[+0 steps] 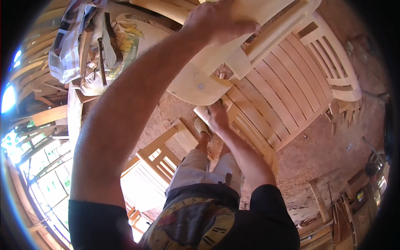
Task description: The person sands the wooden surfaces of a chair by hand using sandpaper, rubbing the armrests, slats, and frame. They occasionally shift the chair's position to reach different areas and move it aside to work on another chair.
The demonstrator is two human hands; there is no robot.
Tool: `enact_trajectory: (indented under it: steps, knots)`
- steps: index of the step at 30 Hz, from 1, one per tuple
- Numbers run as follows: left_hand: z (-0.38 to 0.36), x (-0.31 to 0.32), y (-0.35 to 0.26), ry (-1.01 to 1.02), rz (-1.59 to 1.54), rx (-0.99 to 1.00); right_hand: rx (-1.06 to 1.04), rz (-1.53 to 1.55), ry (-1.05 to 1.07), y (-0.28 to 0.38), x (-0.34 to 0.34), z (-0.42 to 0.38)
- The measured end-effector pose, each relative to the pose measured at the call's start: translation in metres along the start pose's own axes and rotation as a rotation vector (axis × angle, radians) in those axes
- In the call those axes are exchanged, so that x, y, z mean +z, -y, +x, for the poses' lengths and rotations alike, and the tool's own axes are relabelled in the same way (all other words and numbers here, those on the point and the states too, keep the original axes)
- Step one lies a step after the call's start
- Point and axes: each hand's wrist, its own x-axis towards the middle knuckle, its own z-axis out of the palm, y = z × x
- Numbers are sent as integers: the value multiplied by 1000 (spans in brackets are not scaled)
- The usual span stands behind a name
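Observation:
My left hand [218, 25] is at the top, gripping a pale, smooth wooden chair frame [266, 10] with the thumb lying along it. Below that hand, a broad, rounded wooden armrest [200, 85] of the same pale wood reaches toward me. My right hand [217, 117] is closed at the front end of the armrest, against a pale wooden part below its edge. A small dark patch shows at its fingertips, but what they hold is hidden. Right of both hands is a slatted wooden bench seat [283, 83].
A slatted wooden piece [162, 162] stands by my legs on the left. Printed sacks [133, 46] and a plaid bag [68, 50] with wood offcuts lie at upper left. A curved slatted backrest [333, 62] rises at right. Scrap wood [343, 216] lies at lower right on the dusty floor [312, 166].

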Motion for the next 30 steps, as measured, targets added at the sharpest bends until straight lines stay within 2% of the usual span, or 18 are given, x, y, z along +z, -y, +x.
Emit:
enact_trajectory:
  steps: [1, 2, 4, 6, 7, 10, 11, 12, 14, 16, 18, 20, 22, 23, 26, 27, 30]
  knots:
    - [2, 0, 0, -15, 10, -8, -131, -88, -42, 13, -1, -12]
    - [2, 3, 1, -21, 15, -19, -157, -120, 66, 17, 3, -27]
    - [6, 7, 1, -23, 29, -26, -263, -105, 79, 2, -4, -29]
    - [9, 9, 4, -8, 52, -32, -152, 84, 45, -7, -12, -4]
    - [6, 9, 4, -7, 44, -29, 48, 266, 89, -14, -3, 9]
    - [3, 6, 1, -26, 46, -18, 179, 88, 123, 2, -1, 13]
    - [6, 10, 3, -43, 64, -20, 21, -77, 22, 14, -4, -1]
    - [11, 14, 5, -64, 79, -22, -83, -134, 16, 22, -11, -17]
    - [12, 15, 4, -64, 98, -57, -214, -79, 24, 6, -18, -40]
    - [13, 14, 4, -64, 88, -54, -204, -65, -159, -27, -11, -34]
    - [12, 15, 5, -63, 40, -26, 178, 94, -64, -48, -19, -21]
    - [12, 18, 6, -78, 56, -29, 101, 137, 6, -34, -29, -21]
    - [9, 15, 4, -80, 48, -19, -213, -152, -106, -15, -21, -36]
    - [5, 11, 1, -70, 36, -4, -253, -189, -56, -14, -25, -40]
    - [11, 13, 4, -76, 71, -15, 142, 197, 40, -33, -28, -14]
    - [13, 17, 7, -78, 94, -29, 237, 132, 7, -54, -11, -10]
    - [16, 20, 9, -111, 88, -24, 200, 200, 12, -36, -20, -9]
